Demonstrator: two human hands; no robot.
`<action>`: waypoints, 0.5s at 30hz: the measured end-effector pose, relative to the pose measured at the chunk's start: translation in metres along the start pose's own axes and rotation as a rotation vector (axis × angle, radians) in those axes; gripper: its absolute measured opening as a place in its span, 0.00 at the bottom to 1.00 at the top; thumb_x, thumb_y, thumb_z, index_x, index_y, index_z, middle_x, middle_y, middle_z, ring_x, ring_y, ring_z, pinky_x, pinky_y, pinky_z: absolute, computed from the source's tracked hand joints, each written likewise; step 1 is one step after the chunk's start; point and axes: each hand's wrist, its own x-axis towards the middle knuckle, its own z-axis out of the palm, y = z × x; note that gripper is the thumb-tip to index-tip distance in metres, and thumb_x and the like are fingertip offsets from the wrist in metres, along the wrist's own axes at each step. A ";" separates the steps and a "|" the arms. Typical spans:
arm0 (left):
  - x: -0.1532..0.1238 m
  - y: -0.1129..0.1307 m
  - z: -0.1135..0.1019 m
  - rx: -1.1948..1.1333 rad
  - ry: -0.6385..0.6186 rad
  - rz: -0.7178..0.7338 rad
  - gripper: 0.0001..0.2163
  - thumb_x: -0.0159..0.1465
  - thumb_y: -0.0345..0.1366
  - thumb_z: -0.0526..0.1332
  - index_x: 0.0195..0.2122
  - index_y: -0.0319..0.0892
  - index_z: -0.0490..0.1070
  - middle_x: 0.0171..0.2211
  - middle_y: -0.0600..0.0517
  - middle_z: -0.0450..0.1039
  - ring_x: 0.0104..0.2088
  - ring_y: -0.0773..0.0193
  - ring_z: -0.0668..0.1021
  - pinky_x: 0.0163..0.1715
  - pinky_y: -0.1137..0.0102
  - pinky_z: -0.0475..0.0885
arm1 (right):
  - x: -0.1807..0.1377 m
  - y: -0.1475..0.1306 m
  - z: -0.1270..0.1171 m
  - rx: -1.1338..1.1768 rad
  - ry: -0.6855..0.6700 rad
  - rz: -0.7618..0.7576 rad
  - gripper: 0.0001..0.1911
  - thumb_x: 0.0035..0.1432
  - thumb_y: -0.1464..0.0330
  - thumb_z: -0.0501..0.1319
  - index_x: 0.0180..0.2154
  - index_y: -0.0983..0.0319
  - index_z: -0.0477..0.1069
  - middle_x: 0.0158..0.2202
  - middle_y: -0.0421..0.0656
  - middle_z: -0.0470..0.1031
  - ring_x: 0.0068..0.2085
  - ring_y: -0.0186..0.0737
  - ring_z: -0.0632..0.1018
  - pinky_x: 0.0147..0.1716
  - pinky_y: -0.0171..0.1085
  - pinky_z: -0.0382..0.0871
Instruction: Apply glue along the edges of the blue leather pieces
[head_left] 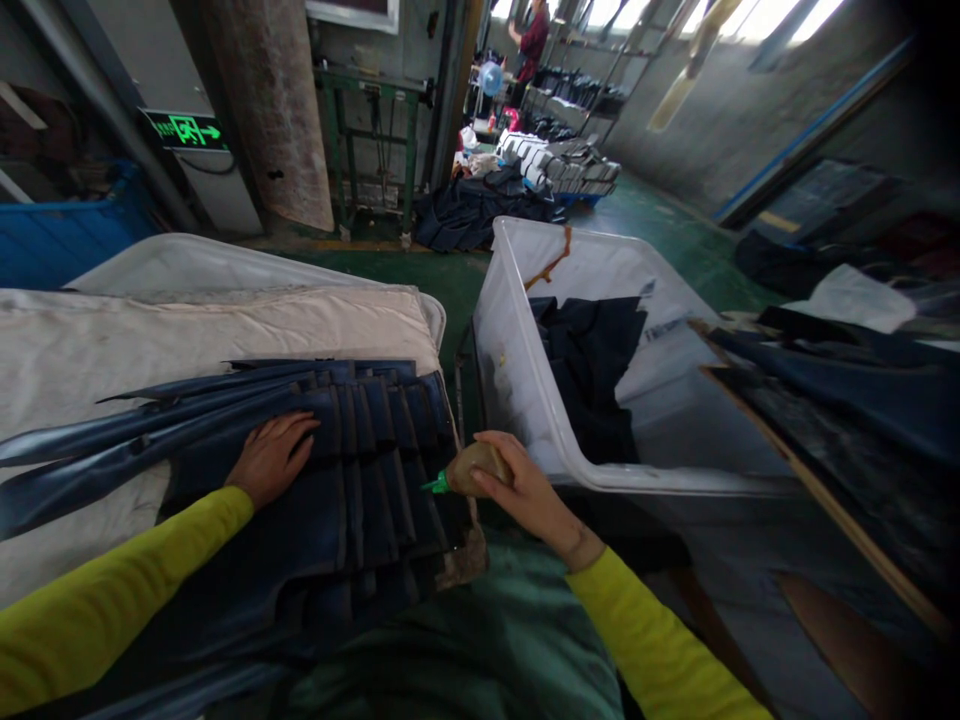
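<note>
My left hand [271,458] lies flat, fingers stretched out, on a fanned stack of dark blue denim pieces [352,470] spread over a padded table [187,330]. My right hand [517,485] is closed around a small tan squeeze bottle [474,468] with a green nozzle. The nozzle points left at the right edge of the denim stack. Both arms wear yellow sleeves.
A large white plastic bin [517,390] with dark fabric inside stands right of the table. More dark cloth lies on a board [825,420] at the right. Piles of garments [525,175] cover the green floor behind. Another person [532,40] stands far back.
</note>
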 end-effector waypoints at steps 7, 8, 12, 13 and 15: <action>-0.001 0.000 0.000 0.006 0.018 0.015 0.17 0.64 0.43 0.45 0.50 0.48 0.64 0.54 0.51 0.63 0.54 0.57 0.65 0.52 0.57 0.59 | 0.008 0.005 -0.001 -0.018 -0.012 -0.071 0.21 0.55 0.66 0.58 0.51 0.57 0.59 0.50 0.46 0.62 0.53 0.44 0.64 0.55 0.46 0.59; -0.001 -0.001 0.000 0.008 0.017 0.017 0.17 0.64 0.43 0.45 0.50 0.48 0.63 0.54 0.51 0.63 0.54 0.57 0.65 0.52 0.57 0.59 | 0.006 0.004 -0.003 -0.021 -0.041 -0.068 0.21 0.55 0.66 0.58 0.51 0.57 0.59 0.50 0.46 0.62 0.53 0.44 0.64 0.54 0.46 0.59; 0.000 -0.002 0.002 0.005 0.009 0.013 0.16 0.64 0.43 0.45 0.50 0.48 0.63 0.54 0.52 0.63 0.54 0.57 0.65 0.52 0.57 0.60 | 0.005 0.004 -0.004 -0.028 -0.060 -0.064 0.21 0.56 0.66 0.58 0.51 0.57 0.59 0.49 0.45 0.62 0.52 0.43 0.65 0.53 0.45 0.60; 0.000 -0.002 0.002 0.004 0.010 0.012 0.16 0.64 0.43 0.45 0.50 0.48 0.63 0.54 0.52 0.63 0.53 0.57 0.65 0.52 0.57 0.60 | 0.007 0.005 -0.002 -0.029 -0.040 -0.070 0.21 0.56 0.66 0.58 0.51 0.57 0.59 0.49 0.45 0.62 0.52 0.43 0.65 0.53 0.45 0.60; 0.000 -0.001 0.002 0.005 0.015 0.012 0.16 0.64 0.43 0.45 0.50 0.48 0.64 0.54 0.51 0.64 0.53 0.57 0.65 0.52 0.57 0.60 | 0.010 0.008 0.002 -0.033 0.011 -0.085 0.21 0.55 0.66 0.59 0.51 0.57 0.58 0.49 0.45 0.62 0.53 0.43 0.64 0.54 0.45 0.60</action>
